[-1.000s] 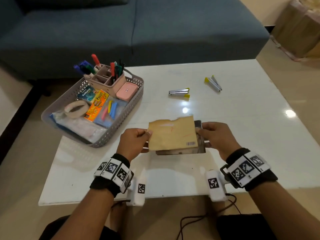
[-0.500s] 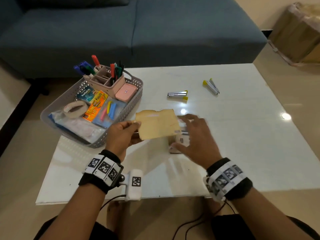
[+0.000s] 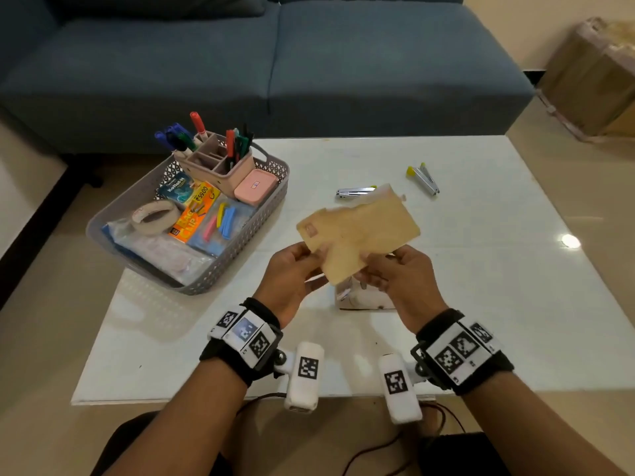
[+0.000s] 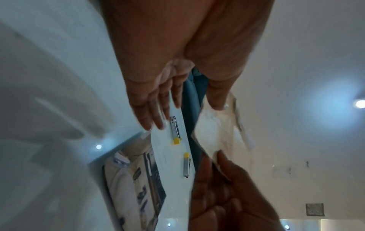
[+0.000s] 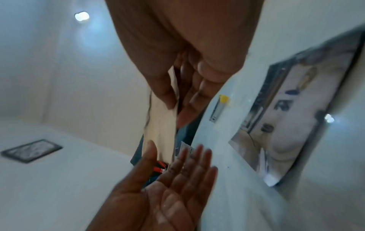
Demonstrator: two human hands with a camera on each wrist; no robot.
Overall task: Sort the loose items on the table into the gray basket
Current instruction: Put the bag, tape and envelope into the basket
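A tan envelope (image 3: 360,231) is held tilted in the air above the white table (image 3: 481,286). My right hand (image 3: 372,267) pinches its near right corner, thumb (image 5: 164,93) on one face and fingers behind. My left hand (image 3: 314,255) is at the near left corner with straight, spread fingers (image 4: 154,115); only its thumb (image 4: 217,98) touches the envelope (image 4: 217,136). A flat white printed packet (image 3: 360,300) lies on the table under my hands. Two silver staplers with yellow ends (image 3: 355,192) (image 3: 423,178) lie farther back. The gray basket (image 3: 240,266) stands at the left.
In the basket are a pink pen holder (image 3: 220,166) with markers, a pink case (image 3: 256,186), a tape roll (image 3: 154,218), card packs and plastic bags. A blue sofa (image 3: 309,63) runs behind the table. A cardboard box (image 3: 598,80) stands on the floor at the right.
The envelope has risen off the packet and turned. My right hand left the packet and took the envelope's right corner. My left hand's fingers have straightened.
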